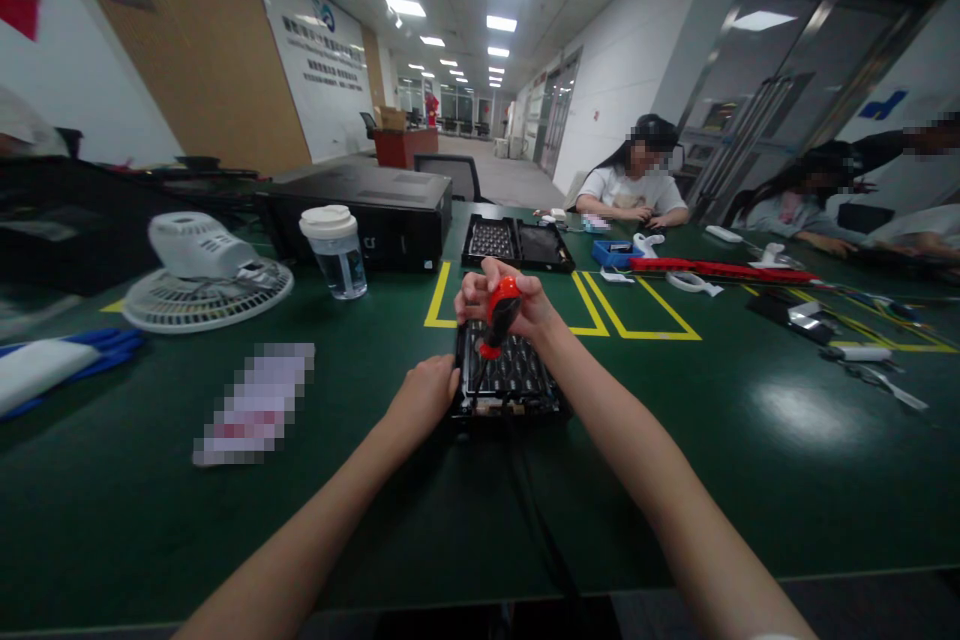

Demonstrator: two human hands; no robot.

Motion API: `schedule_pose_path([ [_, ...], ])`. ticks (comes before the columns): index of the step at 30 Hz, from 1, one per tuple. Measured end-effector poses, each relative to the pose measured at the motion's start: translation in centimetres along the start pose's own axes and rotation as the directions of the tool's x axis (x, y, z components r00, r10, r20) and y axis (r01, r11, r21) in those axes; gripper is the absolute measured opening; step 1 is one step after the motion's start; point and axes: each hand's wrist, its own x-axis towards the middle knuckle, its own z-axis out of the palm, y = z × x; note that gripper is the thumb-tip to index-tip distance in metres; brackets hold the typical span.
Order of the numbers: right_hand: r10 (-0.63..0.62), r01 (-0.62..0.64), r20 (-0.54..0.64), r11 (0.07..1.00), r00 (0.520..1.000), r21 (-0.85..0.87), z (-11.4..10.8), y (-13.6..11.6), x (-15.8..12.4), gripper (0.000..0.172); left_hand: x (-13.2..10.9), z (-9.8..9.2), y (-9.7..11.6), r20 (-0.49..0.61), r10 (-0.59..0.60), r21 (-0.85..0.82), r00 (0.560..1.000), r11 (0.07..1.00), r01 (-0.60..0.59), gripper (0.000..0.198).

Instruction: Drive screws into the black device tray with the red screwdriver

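Observation:
A screwdriver [501,310] with a red and black handle is gripped in my right hand [531,304], fingers closed around the handle. It leans with its shaft pointing down at the left part of a black device casing [517,375], which has rows of dark rounded shapes inside. Whether the tip touches a screw is too small to tell. My left hand [426,395] holds the casing's left side, its fingertips partly hidden behind the edge. A dark strap or cable runs from the casing toward the table's front edge.
An open black case [517,245] lies beyond the casing. On the left are a lidded cup [335,255], a white fan [206,275], blue-white gloves [67,365] and a pixelated flat item [255,405]. A blue tray [613,254] and red strip stand right. Other people sit there.

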Motion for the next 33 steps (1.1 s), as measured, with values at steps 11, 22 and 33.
schedule_pose_path([
  [11, 0.278, -0.276, -0.123, 0.961, 0.953, 0.036, -0.6, 1.1, 1.5, 0.034, 0.1, 0.0, 0.0, 0.006, 0.004, 0.017, 1.0, 1.0, -0.004, 0.024],
  [22, 0.15, -0.206, 0.284, 0.962, 0.947, 0.177, 1.5, 1.8, 1.7, 0.025, 0.0, 0.0, 0.1, -0.012, 0.018, 0.014, 1.0, 1.0, -0.018, 0.024],
  [33, 0.118, -0.125, 0.095, 0.989, 0.989, 0.074, 2.0, 1.6, 1.0, 0.031, 0.1, 0.2, -0.1, -0.014, 0.016, -0.007, 1.0, 1.0, -0.016, 0.025],
])
